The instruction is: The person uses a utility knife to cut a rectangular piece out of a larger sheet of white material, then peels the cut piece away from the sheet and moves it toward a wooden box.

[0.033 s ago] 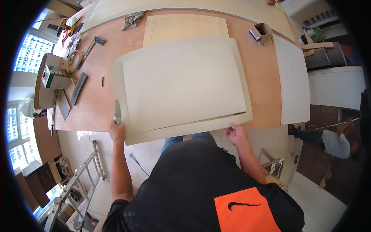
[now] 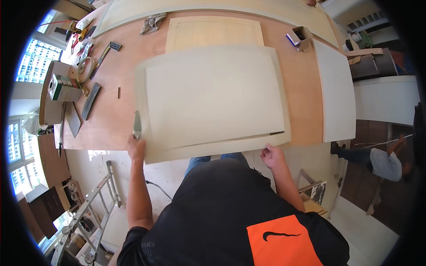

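A cream door panel (image 2: 213, 97) with a pale raised middle and a wide border lies before me, its near edge overhanging the table. A dark gap runs along the near side of its middle part. My left hand (image 2: 136, 149) is closed round a putty knife (image 2: 137, 125), blade pointing away, and rests against the panel's near left corner. At the near right edge, my right hand (image 2: 273, 157) has its fingers curled in and its thumb tip by the rim; what it holds, if anything, is hidden. Another wooden panel (image 2: 215, 30) lies partly behind the first.
On the wooden table (image 2: 301, 97), a hammer (image 2: 104, 57), a sanding block (image 2: 91, 102) and a tin can (image 2: 64, 88) stand or lie left. A white board (image 2: 335, 93) and small open box (image 2: 301, 39) are right. A ladder (image 2: 93, 208) stands lower left; another person (image 2: 384, 164) is far right.
The panel has shifted slightly right and turned a little, its near left corner now farther from me. Both hands have moved slightly right with it.
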`<state>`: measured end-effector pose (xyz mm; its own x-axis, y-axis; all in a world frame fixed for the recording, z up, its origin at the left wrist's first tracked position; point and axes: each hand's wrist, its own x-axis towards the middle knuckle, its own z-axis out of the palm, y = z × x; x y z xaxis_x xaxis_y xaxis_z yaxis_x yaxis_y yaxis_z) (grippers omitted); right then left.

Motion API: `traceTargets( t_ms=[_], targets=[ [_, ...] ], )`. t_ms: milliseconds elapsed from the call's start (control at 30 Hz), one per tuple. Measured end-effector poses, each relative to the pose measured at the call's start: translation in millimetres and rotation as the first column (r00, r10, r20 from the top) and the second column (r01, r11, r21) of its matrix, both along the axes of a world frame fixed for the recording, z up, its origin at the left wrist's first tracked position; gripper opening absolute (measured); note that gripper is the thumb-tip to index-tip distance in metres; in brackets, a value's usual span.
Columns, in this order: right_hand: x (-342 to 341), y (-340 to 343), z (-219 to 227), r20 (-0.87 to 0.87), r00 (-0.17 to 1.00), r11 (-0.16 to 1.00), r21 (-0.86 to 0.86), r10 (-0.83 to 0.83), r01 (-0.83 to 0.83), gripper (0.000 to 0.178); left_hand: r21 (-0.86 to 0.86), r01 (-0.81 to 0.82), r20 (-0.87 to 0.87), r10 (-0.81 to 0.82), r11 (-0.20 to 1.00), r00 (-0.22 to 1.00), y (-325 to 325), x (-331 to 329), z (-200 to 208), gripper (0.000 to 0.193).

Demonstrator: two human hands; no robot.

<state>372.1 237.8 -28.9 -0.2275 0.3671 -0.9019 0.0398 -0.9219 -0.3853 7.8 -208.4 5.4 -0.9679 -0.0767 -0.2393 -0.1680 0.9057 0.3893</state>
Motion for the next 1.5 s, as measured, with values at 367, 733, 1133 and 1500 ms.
traceTargets(
  t_ms=[367, 733, 1133, 1500],
  targets=[
    [72.5, 55.0, -5.6, 0.121, 0.975, 0.959, 0.238, -0.187, 0.155, 0.011, 0.203, 0.227, 0.063, -0.244, 0.953, 0.968, 150.8, -34.5, -6.8, 0.030],
    [-10.8, 70.4, 11.9, 0.647, 0.733, 0.886, 0.191, 0.209, -0.422, 0.031, 0.219, 0.255, -0.287, -0.187, 0.942, 0.939, 153.4, -61.9, -37.3, 0.030],
    [-293.1, -107.0, 6.6, 0.895, 0.428, -0.601, 0.413, 0.127, -0.684, 0.060, 0.419, 0.276, -0.168, -0.225, 0.865, 0.960, 122.8, 11.3, 1.0, 0.020],
    [-320.8, -123.8, -12.0, 0.956, 0.294, -0.595, 0.251, 0.026, -0.764, 0.071, 0.143, 0.434, 0.083, -0.448, 0.890, 0.890, 182.4, -14.6, 9.5, 0.029]
  ],
)
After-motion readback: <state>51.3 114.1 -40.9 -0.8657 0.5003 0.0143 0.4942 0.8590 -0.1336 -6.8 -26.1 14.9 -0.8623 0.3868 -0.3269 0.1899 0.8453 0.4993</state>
